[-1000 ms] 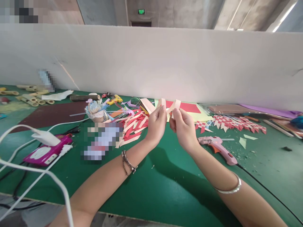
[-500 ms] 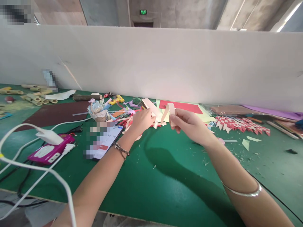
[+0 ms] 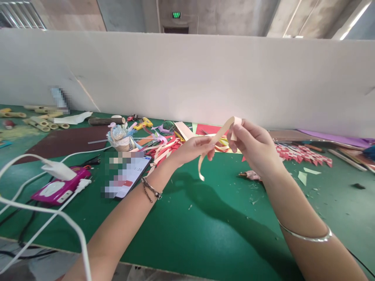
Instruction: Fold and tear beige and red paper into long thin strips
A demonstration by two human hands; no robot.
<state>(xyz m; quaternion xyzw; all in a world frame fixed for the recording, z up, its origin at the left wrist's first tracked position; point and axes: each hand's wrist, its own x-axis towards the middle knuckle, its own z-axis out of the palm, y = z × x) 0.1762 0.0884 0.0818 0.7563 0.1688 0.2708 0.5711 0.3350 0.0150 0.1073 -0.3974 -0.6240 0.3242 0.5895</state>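
A pale peach paper strip (image 3: pixel 222 132) runs between my two hands above the green table. My left hand (image 3: pixel 195 150) pinches it between thumb and fingers, and its loose end curls down below that hand. Higher up and to the right, my right hand (image 3: pixel 253 142) grips the other end, where the strip bends over the fingertips. Behind the left hand lies a pile of red and peach paper strips (image 3: pixel 166 149). Red paper (image 3: pixel 206 128) on light green sheets is partly hidden behind the hands.
A phone (image 3: pixel 129 177) lies left of my left forearm, near a magenta power strip (image 3: pixel 60 186) with white cables. A yellow glue gun (image 3: pixel 143 123) and bamboo pieces (image 3: pixel 41 123) sit further back. Red-and-white woven paper (image 3: pixel 304 155) is at right. A white partition (image 3: pixel 187 78) stands behind.
Both hands have moved right, with the right hand also higher. My left hand has left the paper pile and now holds the strip, which is stretched out more. A pinkish tool shows beneath the right hand.
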